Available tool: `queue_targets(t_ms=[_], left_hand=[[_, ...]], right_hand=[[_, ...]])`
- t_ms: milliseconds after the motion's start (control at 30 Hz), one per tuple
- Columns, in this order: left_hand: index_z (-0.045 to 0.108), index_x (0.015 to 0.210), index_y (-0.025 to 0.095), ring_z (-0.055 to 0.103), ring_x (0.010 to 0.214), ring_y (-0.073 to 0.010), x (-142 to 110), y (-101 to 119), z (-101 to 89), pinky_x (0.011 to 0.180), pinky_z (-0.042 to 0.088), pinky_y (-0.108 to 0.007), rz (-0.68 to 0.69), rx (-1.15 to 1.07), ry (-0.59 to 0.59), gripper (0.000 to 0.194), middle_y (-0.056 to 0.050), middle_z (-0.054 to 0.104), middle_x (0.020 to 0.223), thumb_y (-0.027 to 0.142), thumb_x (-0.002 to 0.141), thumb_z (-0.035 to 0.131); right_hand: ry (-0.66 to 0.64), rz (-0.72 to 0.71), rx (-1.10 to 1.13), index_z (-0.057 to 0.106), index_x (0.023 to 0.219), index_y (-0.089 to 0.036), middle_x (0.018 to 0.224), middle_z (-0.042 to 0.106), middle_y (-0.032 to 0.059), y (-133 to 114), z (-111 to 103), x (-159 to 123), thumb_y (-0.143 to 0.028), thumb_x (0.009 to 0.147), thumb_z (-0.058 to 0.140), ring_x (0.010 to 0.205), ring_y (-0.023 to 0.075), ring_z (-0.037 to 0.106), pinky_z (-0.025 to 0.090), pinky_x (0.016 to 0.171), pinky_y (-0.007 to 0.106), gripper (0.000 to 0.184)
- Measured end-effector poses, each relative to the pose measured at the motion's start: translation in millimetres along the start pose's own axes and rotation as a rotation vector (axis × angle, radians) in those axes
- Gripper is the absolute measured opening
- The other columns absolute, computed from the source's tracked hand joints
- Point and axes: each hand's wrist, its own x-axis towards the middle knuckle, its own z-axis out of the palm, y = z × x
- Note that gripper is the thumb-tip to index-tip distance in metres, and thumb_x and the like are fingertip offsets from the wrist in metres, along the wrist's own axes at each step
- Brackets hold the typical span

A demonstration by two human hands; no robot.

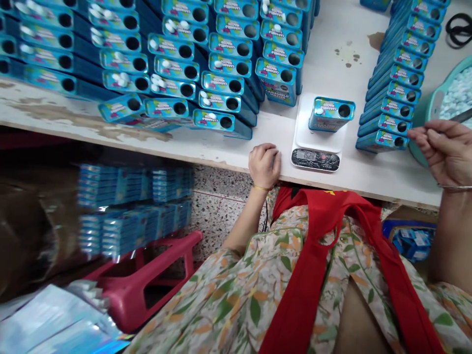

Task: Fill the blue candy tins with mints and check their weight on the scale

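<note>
Blue tin (330, 115), standing upright on the white platform of a small kitchen scale (317, 141) in front of you, a little to your right; its top faces up, with a dark round opening at the right end and a small white candy (319, 111) near the left end. The scale's display is lit toward you, on a worn white table (228, 156).

Your left hand (264, 164) is curled into a loose fist and rests at the table's near edge, left of the scale. Your right hand (448, 147) has its thumb drawn close to the fingers, in front of a turquoise bowl (433, 104) of pale candies (460, 96); you cannot tell from this view whether it pinches anything. Its fingertips are at the near end of a row of matching tins (393, 105); contact is unclear.

To your left, more rows of tins (230, 84) crowd the table, many with white candies on their tops. Black-handled scissors (457, 42) lie at the far right. Below the table on your left are wrapped blue stacks (136, 226) and a pink stool (125, 300).
</note>
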Motion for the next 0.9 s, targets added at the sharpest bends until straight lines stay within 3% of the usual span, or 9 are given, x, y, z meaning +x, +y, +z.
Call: queue_targets(t_ms=[133,233,433,600,733,900], left_hand=[[0.064,0.091,0.021,0.06,0.098,-0.0223,1.0,-0.6,-0.2,0.086,0.045,-0.038,0.001,0.005,-0.012,0.018,-0.01,0.068,0.101,0.033,0.096,0.051],[0.064,0.091,0.021,0.059,0.098,-0.0225,1.9,-1.4,0.3,0.086,0.045,-0.038,0.027,0.007,-0.007,0.018,-0.01,0.067,0.101,0.033,0.096,0.052],[0.064,0.092,0.021,0.058,0.099,-0.0229,2.2,-4.4,2.9,0.088,0.046,-0.039,0.027,0.008,-0.016,0.018,-0.01,0.065,0.102,0.034,0.096,0.052],[0.064,0.093,0.02,0.058,0.099,-0.0231,3.0,-5.0,2.4,0.09,0.046,-0.039,0.027,-0.037,-0.023,0.021,-0.011,0.064,0.101,0.036,0.096,0.051],[0.062,0.115,0.019,0.058,0.109,-0.023,18.9,15.8,-6.7,0.097,0.047,-0.04,0.053,-0.137,0.066,0.032,-0.013,0.062,0.112,0.042,0.099,0.047],[0.052,0.139,0.028,0.042,0.14,-0.0268,58.6,56.4,-13.1,0.117,0.03,-0.048,0.182,-0.125,0.074,0.054,-0.01,0.049,0.146,0.06,0.098,0.037]], right_hand=[[0.079,-0.11,-0.017,0.059,0.085,-0.019,0.071,0.074,0.0077,23.4,-27.1,-5.5,-0.017,0.079,0.076,0.059,0.0163,0.071,0.05,0.043,0.016,0.018],[0.192,-0.156,-0.051,0.051,0.081,-0.02,0.068,0.073,0.0069,35.2,-37.4,-5.4,-0.02,0.081,0.074,0.046,0.0163,0.066,0.04,0.034,0.018,0.023],[0.312,-0.104,-0.053,0.046,0.075,-0.021,0.059,0.069,0.0056,51.0,-46.4,-6.1,-0.016,0.091,0.062,0.034,0.0141,0.055,0.029,0.03,0.019,0.023],[0.345,-0.102,-0.022,0.049,0.071,-0.02,0.053,0.064,0.0018,60.8,-51.9,-9.6,-0.025,0.087,0.071,0.032,0.0106,0.05,0.027,0.031,0.019,0.028],[0.326,-0.104,0.02,0.052,0.07,-0.019,0.052,0.063,0.0004,65.0,-42.7,-13.2,-0.031,0.08,0.078,0.031,0.0096,0.047,0.025,0.029,0.02,0.03],[0.116,-0.197,0.029,0.057,0.073,-0.017,0.056,0.064,0.0016,61.0,-6.2,-22.7,-0.046,0.067,0.087,0.035,0.0083,0.048,0.026,0.031,0.021,0.042]])
